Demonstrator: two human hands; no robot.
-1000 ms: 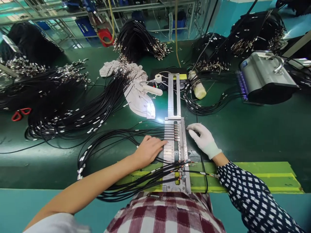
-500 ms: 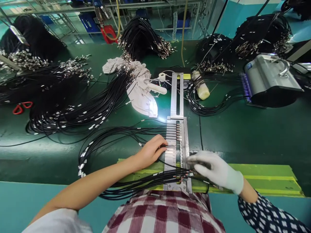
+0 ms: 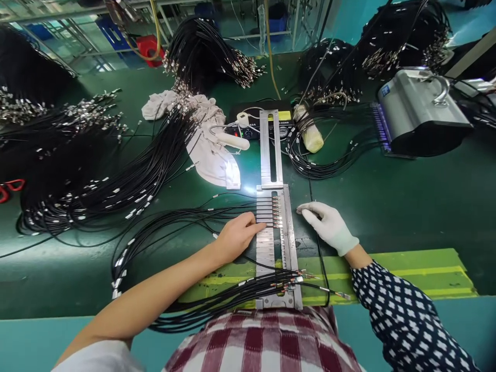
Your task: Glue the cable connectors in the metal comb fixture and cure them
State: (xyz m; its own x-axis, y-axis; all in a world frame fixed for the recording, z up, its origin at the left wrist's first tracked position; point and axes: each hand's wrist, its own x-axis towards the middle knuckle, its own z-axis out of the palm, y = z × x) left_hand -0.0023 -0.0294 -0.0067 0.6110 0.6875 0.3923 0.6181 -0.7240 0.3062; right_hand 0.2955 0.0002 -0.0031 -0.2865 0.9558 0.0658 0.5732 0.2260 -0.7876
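Observation:
My bare left hand [image 3: 238,235] is at the left edge of a slotted metal fixture [image 3: 266,253], its thumb and fingers closed on a black cable that lies across the slots. Several black cables [image 3: 232,210] rest side by side in the upper slots, their metal-tipped ends [image 3: 276,204] lined up along the fixture's opening. Off the fixture's right side, just above the bench, my right hand [image 3: 327,225] wears a white glove with darkened fingertips. Its thumb and fingers come together in a pinch; whatever they hold is too small to make out.
A bundle of loose cables [image 3: 232,289] crosses the fixture's near end, exposed wire ends pointing right. Further back are a white cloth [image 3: 209,155], a black control box [image 3: 251,132] and a silver machine [image 3: 422,116] with purple light. Large cable heaps [image 3: 139,170] lie left.
My right hand has moved up and away from the fixture's near end, where it was beside the loose cables. My left hand stays at the slots. The whole view has shifted slightly.

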